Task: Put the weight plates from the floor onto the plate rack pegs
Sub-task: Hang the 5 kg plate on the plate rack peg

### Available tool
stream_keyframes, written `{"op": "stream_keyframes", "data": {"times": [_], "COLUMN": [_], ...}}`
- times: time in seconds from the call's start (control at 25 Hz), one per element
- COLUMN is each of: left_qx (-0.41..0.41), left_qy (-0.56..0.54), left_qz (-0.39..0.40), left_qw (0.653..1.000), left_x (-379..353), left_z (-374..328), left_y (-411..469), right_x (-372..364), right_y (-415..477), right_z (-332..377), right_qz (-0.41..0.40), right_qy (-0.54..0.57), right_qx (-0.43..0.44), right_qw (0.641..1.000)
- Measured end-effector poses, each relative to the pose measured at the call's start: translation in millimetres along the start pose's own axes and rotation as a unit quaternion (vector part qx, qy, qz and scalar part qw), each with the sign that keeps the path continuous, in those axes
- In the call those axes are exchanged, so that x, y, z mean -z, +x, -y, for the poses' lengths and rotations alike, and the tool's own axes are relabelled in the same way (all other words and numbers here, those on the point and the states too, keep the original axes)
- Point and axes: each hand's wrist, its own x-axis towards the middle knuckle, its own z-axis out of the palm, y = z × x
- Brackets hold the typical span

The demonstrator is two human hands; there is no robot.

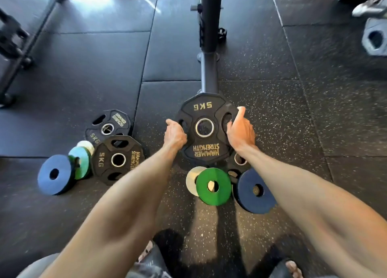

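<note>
The black 5KG plate (206, 149) marked HAMMER STRENGTH is off the pegs, held face-up over the near end of the plate rack (209, 26) base. The left hand (174, 134) grasps its left edge, fingers curled into the grip slot. The right hand (240, 131) grasps the right slot, thumb raised along the rim.

Just below it, on the rubber floor (293, 110), lie a half-hidden black plate (238, 160), a white disc (191, 181), a green disc (222, 194) overlapping the white one, and a navy disc (247, 198).

To the left sit 2 more plates, the far 5KG plate (119, 118) and the near 5KG plate (102, 160), overlapping. Beside them lie a pale disc (87, 145), a mint disc (80, 162) and a blue disc (62, 169).

A grey dumbbell (374, 39) lies far right.
</note>
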Motion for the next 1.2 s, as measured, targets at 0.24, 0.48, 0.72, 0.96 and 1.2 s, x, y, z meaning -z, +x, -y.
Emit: {"op": "stream_keyframes", "data": {"times": [0.24, 0.48, 0.72, 0.96, 1.2], "left_qx": [-0.025, -0.065, -0.174, -0.295, -0.381], "left_qy": [-0.021, -0.069, -0.152, -0.177, -0.182], "left_qz": [-0.028, -0.065, -0.175, -0.283, -0.354], "left_qw": [0.999, 0.993, 0.957, 0.895, 0.835], "left_x": [194.7, 400.0, 551.9, 600.3, 609.6], "left_z": [-109.2, -239.1, -363.1, -458.6, -570.3], "left_y": [-112.9, -227.9, -306.0, -340.7, -348.7], "right_x": [201.3, 428.6, 609.4, 731.5, 835.1], "right_y": [-22.5, -21.4, -4.0, 33.9, 115.6], "right_z": [132.2, 282.6, 392.9, 416.9, 387.1], "right_qz": [-0.063, -0.119, -0.227, -0.339, -0.362], "right_qy": [0.047, 0.062, 0.167, 0.253, 0.292], "right_qx": [0.024, 0.043, 0.047, 0.088, 0.149], "right_qw": [0.997, 0.99, 0.958, 0.902, 0.873]}}
